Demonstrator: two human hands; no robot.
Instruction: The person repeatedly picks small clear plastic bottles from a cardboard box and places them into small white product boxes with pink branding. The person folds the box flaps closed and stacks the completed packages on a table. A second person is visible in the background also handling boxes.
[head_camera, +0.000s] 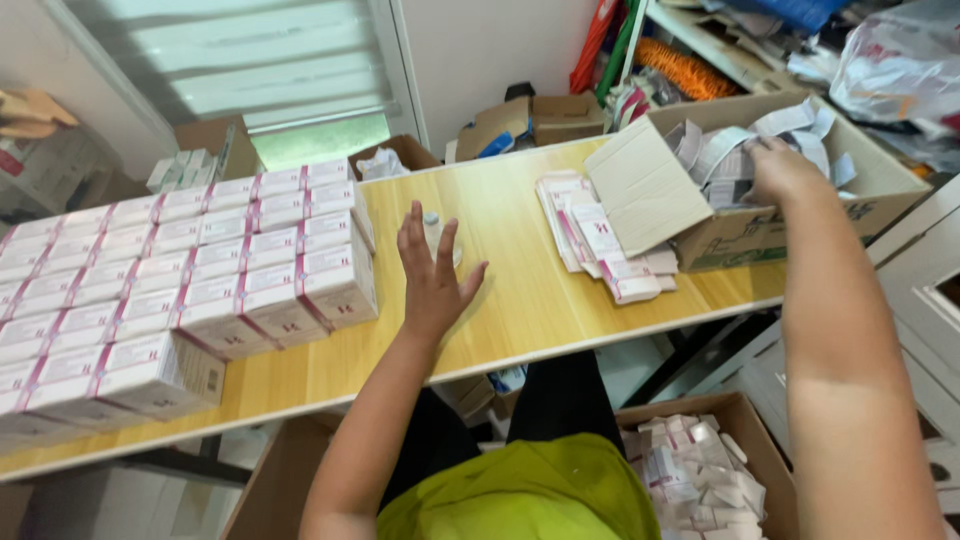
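Observation:
My left hand (432, 275) hovers above the wooden table (510, 300) with fingers spread, holding nothing. Just past its fingertips stands a small clear bottle with a pale cap (433, 222). My right hand (778, 168) reaches into an open cardboard box (760, 235) at the right and rests among folded paper leaflets (720, 150); whether it grips one is hidden. A pile of flat white-and-pink cartons (600, 240) lies against the box's open flap. At the left, a block of packed white-and-pink boxes (200, 270) covers the table in neat rows.
A cardboard box of loose white cartons (700, 475) sits on the floor under the table at the right. More cardboard boxes (530, 120) stand beyond the far edge. Shelves with bags and clutter (880, 60) fill the back right. A window (260, 70) is at the back left.

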